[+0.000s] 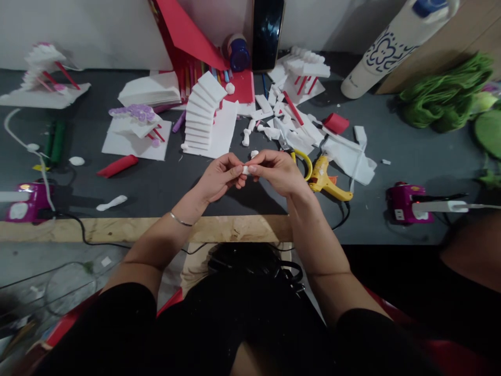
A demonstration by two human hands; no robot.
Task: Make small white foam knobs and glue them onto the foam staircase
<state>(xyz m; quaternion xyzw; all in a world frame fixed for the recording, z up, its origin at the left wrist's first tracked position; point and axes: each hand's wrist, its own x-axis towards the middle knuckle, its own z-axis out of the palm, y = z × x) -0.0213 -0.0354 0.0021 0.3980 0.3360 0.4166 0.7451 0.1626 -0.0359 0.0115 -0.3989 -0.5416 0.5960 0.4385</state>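
Between the fingertips of both hands is a small white piece (246,170), soft-looking and partly covered. My left hand (222,177) pinches it from the left, and my right hand (277,169) pinches it from the right. Just behind the fingers lies another small white lump (254,153). A fan of white foam steps (201,117) on a white sheet stands beyond my left hand. To the right of my right hand are yellow-handled scissors (304,161) and a yellow glue gun (326,180).
White scraps (303,130) litter the middle of the dark table (376,224). Small foam models (135,130) stand at the left and back. A bottle (387,49) and green yarn (446,96) are at right; a person's arm (475,250) shows at lower right.
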